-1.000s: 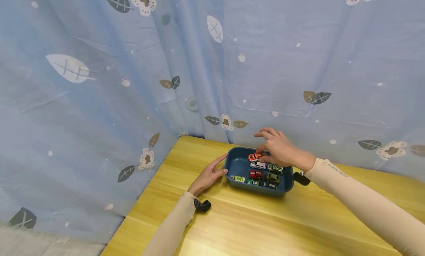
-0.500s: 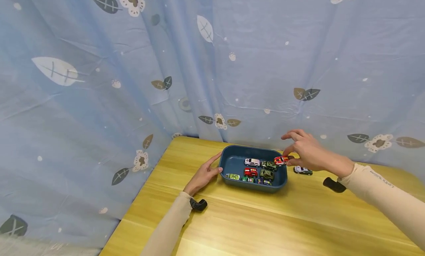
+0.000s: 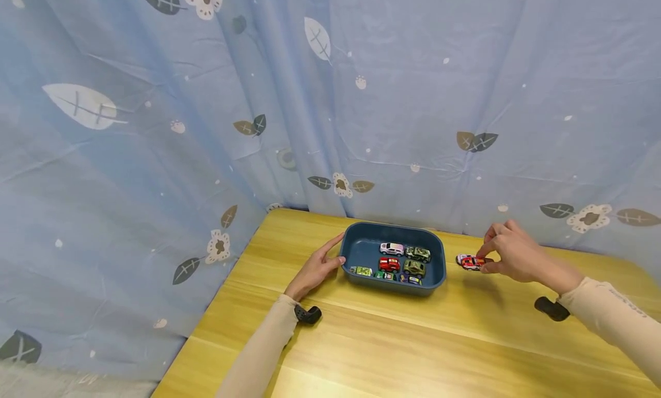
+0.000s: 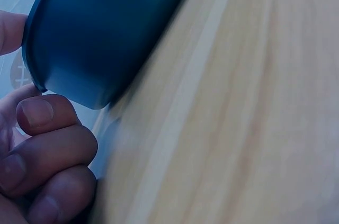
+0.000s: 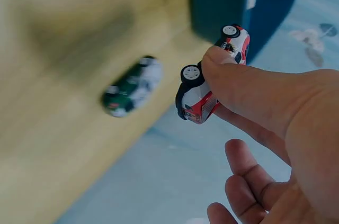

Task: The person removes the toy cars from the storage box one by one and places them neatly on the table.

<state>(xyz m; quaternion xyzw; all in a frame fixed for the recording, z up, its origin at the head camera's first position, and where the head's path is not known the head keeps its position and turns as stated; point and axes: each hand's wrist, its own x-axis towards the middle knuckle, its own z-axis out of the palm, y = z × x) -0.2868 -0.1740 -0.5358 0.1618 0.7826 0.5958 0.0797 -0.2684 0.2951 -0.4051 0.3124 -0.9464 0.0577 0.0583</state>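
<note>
My right hand [image 3: 516,259] pinches a red and white toy car [image 5: 198,102] between thumb and finger, while its other fingers hang curled away. In the head view this car overlaps a white and green toy car [image 5: 132,87], which lies on the table in the right wrist view. My left hand [image 3: 313,273] rests against the left end of a dark blue bin [image 3: 361,229], thumb and index finger spread along its rim. Inside the bin stand a white car [image 3: 391,249], a red car [image 3: 389,265], a camouflage car [image 3: 418,254] and several others.
The bin stands on a yellow wood-grain table [image 3: 372,352] near its back edge. A blue patterned curtain [image 3: 403,117] hangs right behind the table and along its left side. Each wrist carries a black camera mount [image 3: 551,308].
My right hand has lifted the red and white car out of the bin and carried it rightward to the white and green car. My left hand stays at the bin's end.
</note>
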